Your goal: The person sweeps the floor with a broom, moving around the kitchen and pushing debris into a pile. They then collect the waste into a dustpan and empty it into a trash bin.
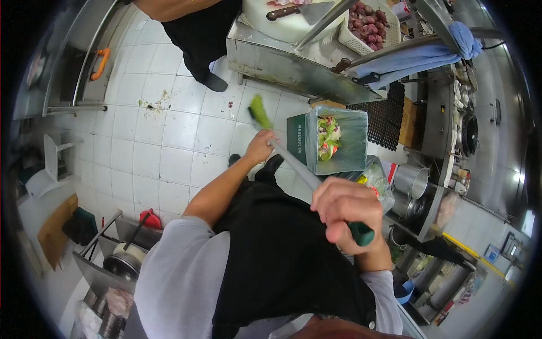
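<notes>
A broom (296, 164) with a grey handle slants across the middle, its green bristles (259, 111) low over the white tiled floor. My left hand (261, 146) is closed round the handle just below the bristles. Nearer to the camera, my right hand (349, 212) grips the upper handle, whose dark green end cap (361, 233) sticks out of the fist. Beside the broom, on the right, stands a green bin (299, 137) with a clear liner and vegetable scraps (328, 138) inside. Small dark and yellowish debris (157, 101) lies scattered on the tiles at the left.
A co-worker's leg and shoe (215, 82) are beside a metal table (282, 62) holding a knife (284, 12) and a basket of red onions (368, 25). Metal pots (411, 181) and shelving line the right. A red dustpan (149, 219) sits at the lower left.
</notes>
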Motion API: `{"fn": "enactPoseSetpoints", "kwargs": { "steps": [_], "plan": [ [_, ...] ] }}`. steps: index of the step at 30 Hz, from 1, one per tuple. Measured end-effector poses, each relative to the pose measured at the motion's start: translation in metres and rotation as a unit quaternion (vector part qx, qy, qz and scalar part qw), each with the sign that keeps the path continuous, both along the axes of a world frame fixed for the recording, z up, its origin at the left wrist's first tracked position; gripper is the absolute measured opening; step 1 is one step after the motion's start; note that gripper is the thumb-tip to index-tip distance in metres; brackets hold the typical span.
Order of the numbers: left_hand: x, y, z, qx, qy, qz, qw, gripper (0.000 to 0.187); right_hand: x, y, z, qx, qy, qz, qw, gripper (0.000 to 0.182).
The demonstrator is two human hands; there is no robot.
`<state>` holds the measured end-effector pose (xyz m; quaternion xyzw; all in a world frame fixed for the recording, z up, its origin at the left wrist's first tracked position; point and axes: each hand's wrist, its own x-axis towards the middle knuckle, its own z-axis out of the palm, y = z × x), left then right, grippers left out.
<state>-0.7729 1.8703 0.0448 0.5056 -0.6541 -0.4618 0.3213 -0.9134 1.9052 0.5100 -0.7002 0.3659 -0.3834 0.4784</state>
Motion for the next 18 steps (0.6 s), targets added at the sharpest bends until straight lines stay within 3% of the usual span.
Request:
{"fn": "enactPoseSetpoints", "kwargs": {
  "steps": [3,5,8,10,13,16,18],
  "plan": [
    [0.023,0.023,0.044,-0.013,0.034,0.008,0.999,0.024,0.002,0.012,0.039,-0.008,-0.029,0.049,0.998,0.057],
    [0.008,0.036,0.066,-0.072,0.075,0.035,0.994,0.024,-0.001,0.019,0.066,-0.028,-0.040,0.106,0.993,0.053],
    [-0.037,0.015,0.082,-0.058,0.146,0.012,0.988,0.030,0.002,0.028,0.091,-0.047,0.016,0.089,0.995,0.053],
    [-0.057,-0.018,0.059,-0.035,0.111,-0.067,0.991,0.027,0.020,0.027,0.067,-0.049,0.090,0.053,0.993,0.051],
    [-0.056,-0.053,-0.007,-0.061,-0.062,-0.114,0.990,0.024,0.045,0.014,-0.004,-0.053,0.169,0.064,0.982,0.046],
    [-0.023,-0.065,-0.081,0.006,-0.039,-0.099,0.994,0.024,0.062,0.016,-0.028,-0.041,0.106,0.051,0.992,0.043],
    [0.024,-0.059,-0.054,0.036,-0.055,-0.034,0.997,0.023,0.066,0.020,-0.034,-0.029,0.105,0.086,0.990,0.042]
  ]
}}
